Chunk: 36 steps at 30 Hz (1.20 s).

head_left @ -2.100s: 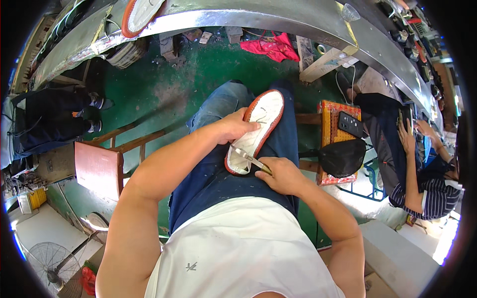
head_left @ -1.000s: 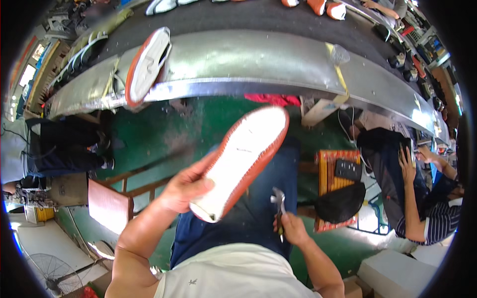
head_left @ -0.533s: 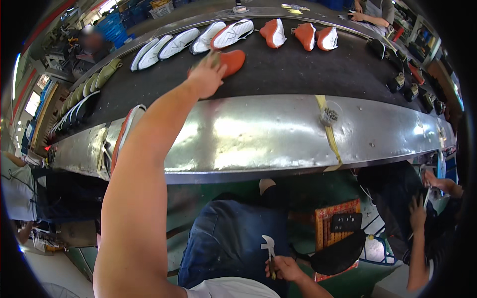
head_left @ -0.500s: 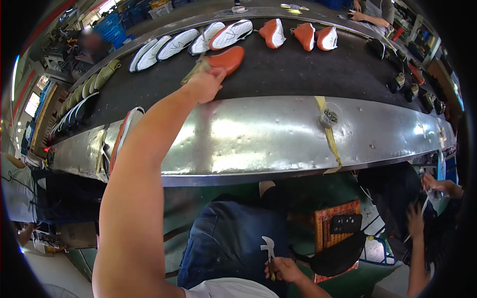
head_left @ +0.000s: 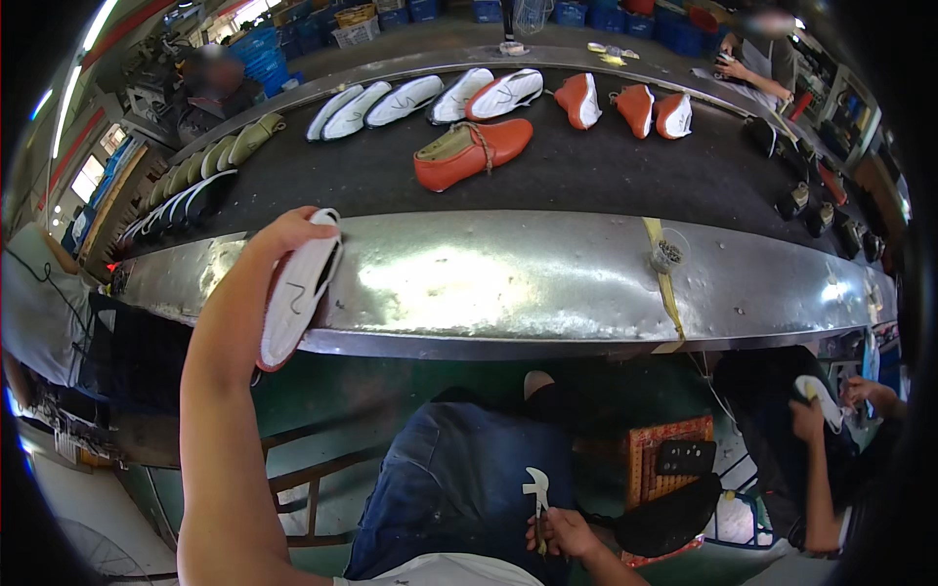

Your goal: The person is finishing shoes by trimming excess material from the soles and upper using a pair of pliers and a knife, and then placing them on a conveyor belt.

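My left hand (head_left: pixel 296 232) is closed on one end of a shoe (head_left: pixel 293 298) with a white underside, a dark edge and a little orange-red at its rim. The shoe stands tilted at the left part of the metal ledge, its lower end over the front edge. Over my lap, my right hand (head_left: pixel 565 533) grips a pair of lasting pincers (head_left: pixel 537 485), metal head upward. On the dark belt beyond lies an orange-red shoe upper (head_left: pixel 489 146) on an olive last, a lace across it, with neither hand touching it.
Several white-bottomed shoes (head_left: pixel 405 101) and orange-red uppers (head_left: pixel 635 107) line the belt's far side. A cup of small metal pieces (head_left: pixel 667 256) stands on the ledge (head_left: pixel 547 283). Olive shoes (head_left: pixel 220 156) sit at left. A co-worker's hands (head_left: pixel 811 420) hold a white shoe at right.
My left hand has let go of the orange-red upper on the belt, come back toward me and taken hold of the white-bottomed shoe. My right hand still holds the pincers.
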{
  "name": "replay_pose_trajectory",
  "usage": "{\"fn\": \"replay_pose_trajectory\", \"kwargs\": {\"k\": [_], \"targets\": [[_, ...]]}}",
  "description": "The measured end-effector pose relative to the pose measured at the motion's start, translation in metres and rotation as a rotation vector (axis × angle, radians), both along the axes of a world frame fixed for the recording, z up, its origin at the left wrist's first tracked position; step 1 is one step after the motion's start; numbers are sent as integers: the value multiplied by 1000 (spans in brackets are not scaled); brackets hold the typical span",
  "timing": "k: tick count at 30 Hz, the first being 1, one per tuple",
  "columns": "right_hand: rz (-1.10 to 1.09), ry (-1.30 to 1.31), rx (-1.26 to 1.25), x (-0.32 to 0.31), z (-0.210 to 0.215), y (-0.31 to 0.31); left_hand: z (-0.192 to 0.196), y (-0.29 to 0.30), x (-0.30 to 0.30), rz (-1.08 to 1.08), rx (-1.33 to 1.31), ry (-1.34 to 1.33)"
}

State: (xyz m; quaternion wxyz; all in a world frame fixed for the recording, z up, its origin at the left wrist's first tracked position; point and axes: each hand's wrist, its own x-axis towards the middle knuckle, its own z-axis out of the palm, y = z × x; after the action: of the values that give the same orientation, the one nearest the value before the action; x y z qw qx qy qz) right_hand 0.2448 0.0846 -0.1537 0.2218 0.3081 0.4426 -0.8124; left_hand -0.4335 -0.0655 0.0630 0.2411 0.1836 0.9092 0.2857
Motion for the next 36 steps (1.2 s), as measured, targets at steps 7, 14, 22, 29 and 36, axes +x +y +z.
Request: {"fn": "replay_pose_trajectory", "kwargs": {"k": [7,14,22,29,36], "targets": [[-92,18,85,32,4,-35,48,-15,128,-482,356,-54],[24,141,672,32,52,-53,-55,-74,352,-342,1013,-675],[-47,243,1078,-57,103,-68,-112,-55,393,-705,640,-812],[137,278,1000,-81,115,-41,-118,-48,379,-801,696,-1023],[160,617,1369,-119,141,-15,-119,-43,418,-550,555,-613]]}}
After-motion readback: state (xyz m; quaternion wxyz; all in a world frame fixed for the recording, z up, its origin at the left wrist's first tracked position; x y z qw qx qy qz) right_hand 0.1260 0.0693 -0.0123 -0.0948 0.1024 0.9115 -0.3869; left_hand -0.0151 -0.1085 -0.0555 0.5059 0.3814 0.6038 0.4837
